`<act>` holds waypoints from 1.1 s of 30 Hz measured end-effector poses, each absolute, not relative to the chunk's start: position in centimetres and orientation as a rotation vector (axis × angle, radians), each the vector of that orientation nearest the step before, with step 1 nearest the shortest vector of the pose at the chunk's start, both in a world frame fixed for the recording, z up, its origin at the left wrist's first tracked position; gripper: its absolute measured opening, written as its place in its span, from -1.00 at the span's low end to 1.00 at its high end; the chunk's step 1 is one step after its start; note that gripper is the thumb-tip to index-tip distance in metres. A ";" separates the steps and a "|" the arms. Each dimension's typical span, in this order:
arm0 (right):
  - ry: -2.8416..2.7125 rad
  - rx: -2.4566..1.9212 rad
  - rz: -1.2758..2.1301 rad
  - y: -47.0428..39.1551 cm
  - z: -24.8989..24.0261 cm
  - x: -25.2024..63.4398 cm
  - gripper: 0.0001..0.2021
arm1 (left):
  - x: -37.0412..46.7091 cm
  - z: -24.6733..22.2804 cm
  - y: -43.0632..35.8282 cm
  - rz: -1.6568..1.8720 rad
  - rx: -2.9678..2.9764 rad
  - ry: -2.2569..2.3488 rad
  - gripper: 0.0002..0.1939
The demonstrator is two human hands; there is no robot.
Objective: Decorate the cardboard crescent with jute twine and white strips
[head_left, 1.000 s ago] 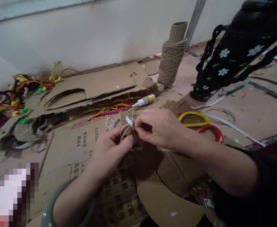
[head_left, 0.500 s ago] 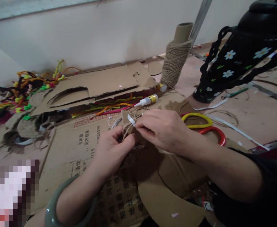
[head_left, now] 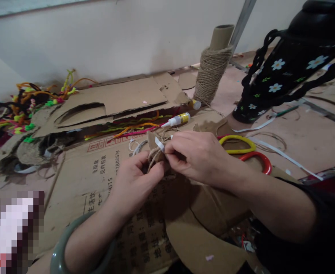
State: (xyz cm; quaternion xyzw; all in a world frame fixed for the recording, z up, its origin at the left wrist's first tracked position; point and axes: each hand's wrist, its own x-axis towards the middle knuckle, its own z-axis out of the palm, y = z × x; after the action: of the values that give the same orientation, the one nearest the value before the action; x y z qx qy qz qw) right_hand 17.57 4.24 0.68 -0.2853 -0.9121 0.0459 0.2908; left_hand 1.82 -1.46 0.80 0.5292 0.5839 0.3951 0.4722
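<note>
My left hand pinches a small cardboard piece wrapped with brown twine between thumb and fingers. Close against it on the right, my right hand is closed, its fingertips on a white strip that lies across the twine. Just beyond the hands a small glue bottle with a yellow label lies on its side, nozzle pointing left. Scissors with one yellow and one red handle lie to the right, partly behind my right wrist.
A twine spool stands at the back, and a black flowered bottle is at the right. Colourful pipe cleaners are heaped at the left beside cut cardboard. Printed cardboard lies under my hands.
Both hands keep nearly the same pose and hold. The view has shifted very slightly.
</note>
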 end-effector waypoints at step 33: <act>-2.264 -0.869 0.427 4.6 0.6 17.1 -0.91 | 1.2 0.3 -1.6 1.007 1.241 1.352 -0.87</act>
State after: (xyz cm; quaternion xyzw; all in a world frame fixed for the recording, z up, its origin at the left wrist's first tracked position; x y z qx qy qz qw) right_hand 17.10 4.57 0.64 -0.3327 -0.8670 0.1633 0.3331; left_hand 1.17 -1.58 0.27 0.5132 0.5591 0.4164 0.5007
